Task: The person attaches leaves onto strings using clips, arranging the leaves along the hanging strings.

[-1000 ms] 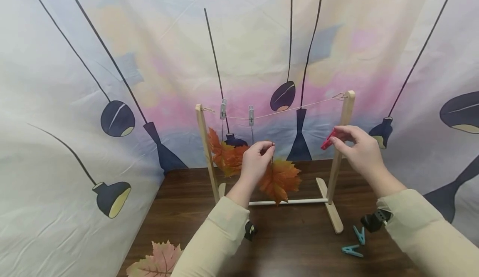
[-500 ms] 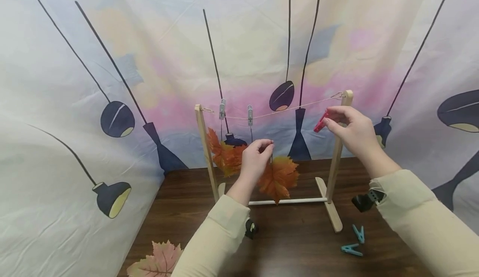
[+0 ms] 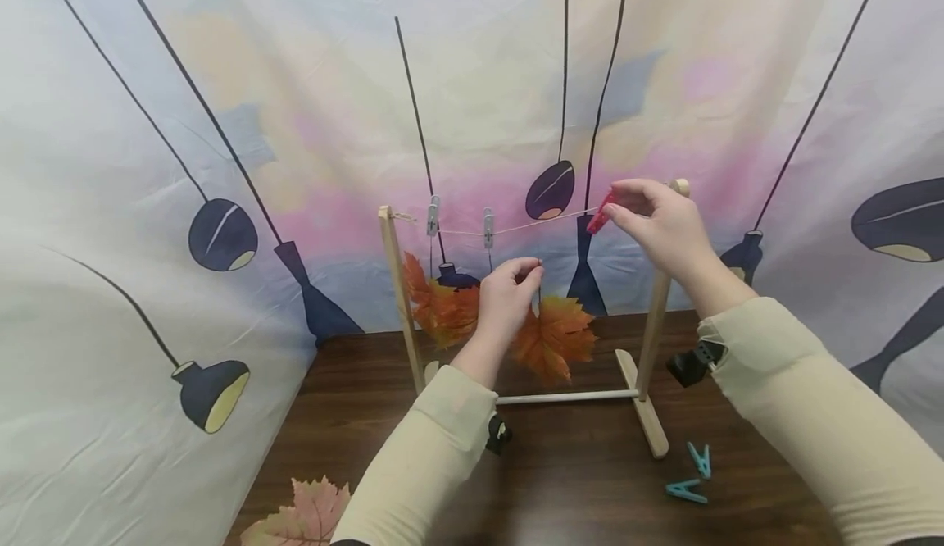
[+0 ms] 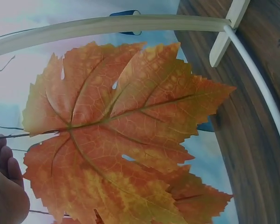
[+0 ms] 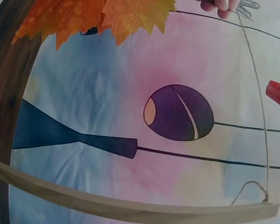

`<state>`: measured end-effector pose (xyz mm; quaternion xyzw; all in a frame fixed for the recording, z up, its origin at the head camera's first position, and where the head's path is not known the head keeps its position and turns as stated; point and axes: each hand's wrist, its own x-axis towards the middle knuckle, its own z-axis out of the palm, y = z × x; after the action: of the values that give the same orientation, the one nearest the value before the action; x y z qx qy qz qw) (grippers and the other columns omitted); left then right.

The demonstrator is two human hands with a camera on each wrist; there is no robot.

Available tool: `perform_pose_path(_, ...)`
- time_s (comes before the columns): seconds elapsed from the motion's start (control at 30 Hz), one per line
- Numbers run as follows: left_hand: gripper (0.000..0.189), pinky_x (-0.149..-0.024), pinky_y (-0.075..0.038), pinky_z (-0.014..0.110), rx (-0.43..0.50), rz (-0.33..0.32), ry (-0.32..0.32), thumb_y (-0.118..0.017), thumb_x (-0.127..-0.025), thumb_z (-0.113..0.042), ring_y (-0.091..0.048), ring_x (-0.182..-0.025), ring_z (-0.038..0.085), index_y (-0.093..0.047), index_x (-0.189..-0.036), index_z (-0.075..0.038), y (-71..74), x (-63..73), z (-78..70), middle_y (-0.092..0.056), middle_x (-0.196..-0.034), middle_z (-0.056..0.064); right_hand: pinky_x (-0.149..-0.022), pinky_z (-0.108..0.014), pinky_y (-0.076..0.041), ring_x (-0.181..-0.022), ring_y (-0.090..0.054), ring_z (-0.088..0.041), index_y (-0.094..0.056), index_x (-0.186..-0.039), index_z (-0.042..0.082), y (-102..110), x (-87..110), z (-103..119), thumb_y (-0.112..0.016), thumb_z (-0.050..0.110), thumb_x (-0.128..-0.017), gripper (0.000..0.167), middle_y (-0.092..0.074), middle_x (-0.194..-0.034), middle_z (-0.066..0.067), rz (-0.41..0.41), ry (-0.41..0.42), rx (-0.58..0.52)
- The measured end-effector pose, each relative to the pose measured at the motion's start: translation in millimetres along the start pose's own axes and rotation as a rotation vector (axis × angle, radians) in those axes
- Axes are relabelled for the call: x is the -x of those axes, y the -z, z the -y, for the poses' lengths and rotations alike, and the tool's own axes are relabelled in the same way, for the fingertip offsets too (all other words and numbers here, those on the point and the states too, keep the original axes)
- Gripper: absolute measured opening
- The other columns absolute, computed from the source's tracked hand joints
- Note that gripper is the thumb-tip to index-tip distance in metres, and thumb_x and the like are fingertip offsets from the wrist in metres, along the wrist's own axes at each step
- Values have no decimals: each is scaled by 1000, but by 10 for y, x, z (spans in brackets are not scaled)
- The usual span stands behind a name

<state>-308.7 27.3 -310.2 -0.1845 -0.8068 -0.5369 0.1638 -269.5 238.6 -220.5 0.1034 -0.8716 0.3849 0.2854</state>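
Observation:
My left hand (image 3: 509,300) pinches the thin stem of an orange maple leaf (image 3: 556,337), which hangs below the fingertips. The left wrist view shows this leaf (image 4: 121,116) large, its stem running to the fingers. Up by the string (image 3: 542,222) my right hand (image 3: 660,222) pinches a red clothespin (image 3: 602,211). In the right wrist view the tip of the red clothespin (image 5: 277,93) is apart from the string. Two grey clothespins (image 3: 433,216) (image 3: 488,228) grip the string at the left, with orange leaves (image 3: 442,308) hanging beneath them, partly behind my left hand.
The string is tied between two wooden posts (image 3: 398,284) joined low down by a white rod (image 3: 568,398). Two blue clothespins (image 3: 699,460) (image 3: 686,491) lie on the brown table (image 3: 590,480) at the right. A pinkish leaf (image 3: 302,517) lies at the front left.
My right hand has moved left and up with the red clothespin, from beside the right post to the string. The left hand has risen slightly with its leaf.

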Motion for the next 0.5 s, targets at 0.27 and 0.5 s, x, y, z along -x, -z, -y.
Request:
perform_pose_path(0.27,20,-73,-51,25,-8,1,33,-62,-91,-24,-60,-83,10,-71,-106,-14,30,-89,-95,-68,-94,-3,-91,-36,-22,-96,-61,-22,-58,-125,8,-65,-132,90,-60,32,-92,41,-66,-104,-9,-7,34,22)
perform_pose_path(0.5,19,-72,-50,25,-33,-23,41,-63,-91,-22,-61,-82,11,-71,-105,-13,-24,-150,-103,-68,-93,-2,-75,-28,-37,-89,-58,-19,-57,-127,7,-134,-242,144,-59,24,-94,37,-63,-101,-9,5,63,2)
